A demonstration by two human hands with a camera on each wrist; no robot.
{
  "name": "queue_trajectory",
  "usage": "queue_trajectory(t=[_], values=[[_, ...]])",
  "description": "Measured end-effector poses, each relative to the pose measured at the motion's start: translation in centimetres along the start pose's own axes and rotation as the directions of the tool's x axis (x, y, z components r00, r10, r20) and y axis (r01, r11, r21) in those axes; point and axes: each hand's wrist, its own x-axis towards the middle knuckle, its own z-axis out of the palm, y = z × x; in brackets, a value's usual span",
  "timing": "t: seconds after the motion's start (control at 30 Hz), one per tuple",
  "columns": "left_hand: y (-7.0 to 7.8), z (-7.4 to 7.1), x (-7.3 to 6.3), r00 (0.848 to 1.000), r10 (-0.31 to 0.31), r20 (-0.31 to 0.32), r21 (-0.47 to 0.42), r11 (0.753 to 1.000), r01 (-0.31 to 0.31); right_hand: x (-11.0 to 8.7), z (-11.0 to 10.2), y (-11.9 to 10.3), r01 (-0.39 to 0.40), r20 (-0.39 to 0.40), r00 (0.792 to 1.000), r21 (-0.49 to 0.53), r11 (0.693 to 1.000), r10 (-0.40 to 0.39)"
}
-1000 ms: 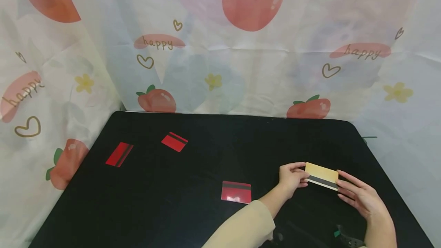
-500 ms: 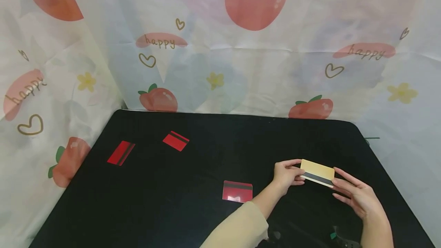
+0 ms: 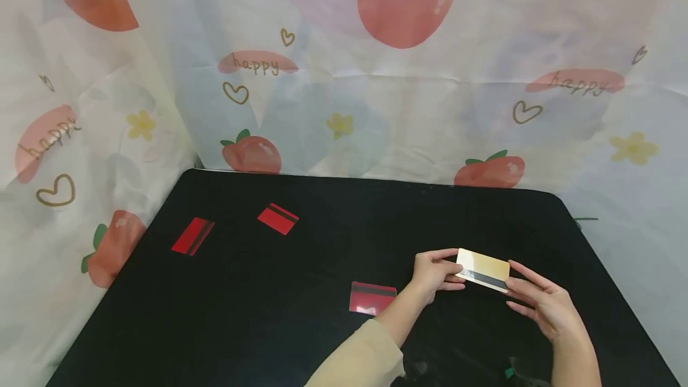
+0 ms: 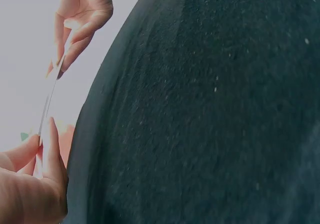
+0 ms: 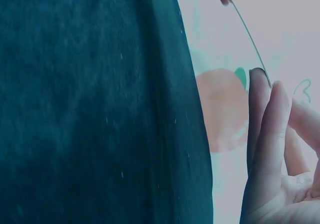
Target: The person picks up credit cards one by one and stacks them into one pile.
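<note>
A gold card [image 3: 482,267] with a dark magnetic stripe is held up over the right part of the table. My left hand [image 3: 432,272] pinches its left end between thumb and fingers. At the opposite end, my right hand [image 3: 549,308] grips it between thumb and fingertips. Both wrist views catch the card edge-on, as a thin, slightly curved line; in the left wrist view the card [image 4: 50,96] spans between the two hands. Nearest to my left forearm lies a red card [image 3: 372,300], stripe up, its lower right corner covered by the arm.
Two more red cards, one at the far left [image 3: 193,236] and one farther back [image 3: 278,218], lie stripe up on the black table [image 3: 301,333]. A printed cloth [image 3: 408,112] hangs behind and to the left. Dark gear [image 3: 524,375] shows by my right wrist.
Both hands have moved left across the view with the gold card between them. A bright glare now shows on its left part. The head view has shifted slightly; the red cards stay put.
</note>
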Motion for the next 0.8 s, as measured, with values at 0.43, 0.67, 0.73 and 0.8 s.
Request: queue_trajectory(t=[0.43,0.67,0.73,0.8], values=[[1.5,-3.0,-0.7,1.000,0.015,0.008,-0.004,1.000,-0.015,0.1,3.4,-0.3,0.022,0.014,1.000,-0.026,0.999,-0.022],[2.4,-5.4,-1.2,0.999,0.034,0.038,-0.019,0.999,-0.033,0.1,5.6,-0.3,0.033,0.013,0.999,-0.073,0.997,-0.033],[2.6,-6.1,-1.3,0.998,0.035,0.043,-0.019,0.999,-0.034,0.0,6.4,-0.5,0.023,0.021,1.000,-0.074,0.997,-0.021],[2.8,-6.7,-1.5,0.999,0.033,0.043,-0.016,0.999,-0.032,-0.1,7.1,-0.6,0.012,0.022,1.000,-0.071,0.997,-0.010]])
